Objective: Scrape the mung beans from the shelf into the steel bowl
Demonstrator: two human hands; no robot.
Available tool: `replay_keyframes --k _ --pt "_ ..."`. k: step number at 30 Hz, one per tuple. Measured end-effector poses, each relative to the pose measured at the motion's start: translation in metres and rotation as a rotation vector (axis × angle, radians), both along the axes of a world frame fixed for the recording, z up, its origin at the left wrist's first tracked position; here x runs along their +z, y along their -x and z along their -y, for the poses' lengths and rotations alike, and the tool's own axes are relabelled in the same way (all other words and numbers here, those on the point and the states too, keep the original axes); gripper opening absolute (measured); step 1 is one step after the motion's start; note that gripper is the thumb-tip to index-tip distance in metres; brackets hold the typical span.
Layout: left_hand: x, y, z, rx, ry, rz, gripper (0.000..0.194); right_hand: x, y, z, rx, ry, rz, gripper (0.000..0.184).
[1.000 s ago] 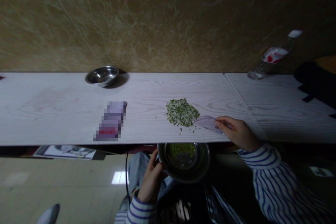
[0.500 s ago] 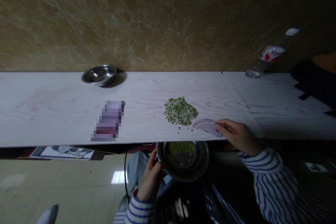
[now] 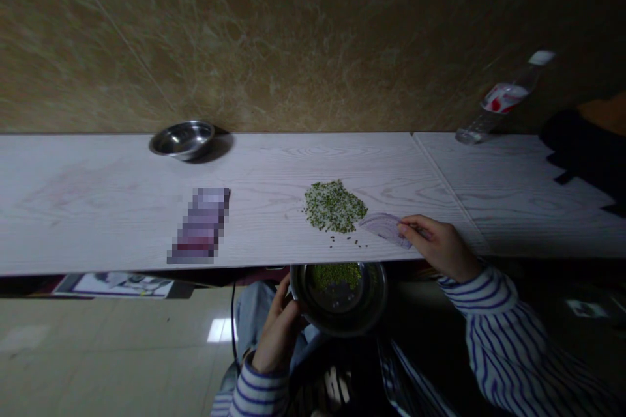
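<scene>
My left hand point(image 3: 280, 332) grips the left rim of a metal bowl point(image 3: 342, 322), held just under the table's front edge. Green beans point(image 3: 335, 277) lie in that bowl, mostly along its far side. Between thumb and fingers of my right hand point(image 3: 437, 244) is a clear protractor point(image 3: 384, 228), its far end close to the right side of a bean pile. The pile of green beans point(image 3: 335, 206), mixed with small white grains, is spread on the white wood-grain table point(image 3: 264, 202). A few loose beans lie between the pile and the front edge.
A second metal bowl point(image 3: 182, 141) stands at the back left, near the marbled wall. In front of it lies a pixelated flat object point(image 3: 200, 225). A clear plastic bottle point(image 3: 503, 99) stands at the back right, with a dark item point(image 3: 577, 150) beside it.
My right hand has moved the protractor slightly away from the front edge, towards the pile's right side. The left hand and its bowl stay nearly where they were.
</scene>
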State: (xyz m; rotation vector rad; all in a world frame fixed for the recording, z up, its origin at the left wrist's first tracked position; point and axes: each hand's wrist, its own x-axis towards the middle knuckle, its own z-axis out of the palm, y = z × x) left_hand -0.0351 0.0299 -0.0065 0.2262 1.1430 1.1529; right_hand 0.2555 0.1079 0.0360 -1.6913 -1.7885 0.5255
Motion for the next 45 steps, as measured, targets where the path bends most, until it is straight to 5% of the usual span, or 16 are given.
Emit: replay_keyframes --k 29,45 --pt "-0.001 0.001 0.001 -0.011 0.005 -0.022 0.072 0.000 0.009 -0.003 0.059 0.012 -0.048 0.021" --pt "-0.014 0.005 0.005 0.004 -0.014 0.030 0.058 0.003 0.012 -0.002 0.137 0.038 -0.018 0.021"
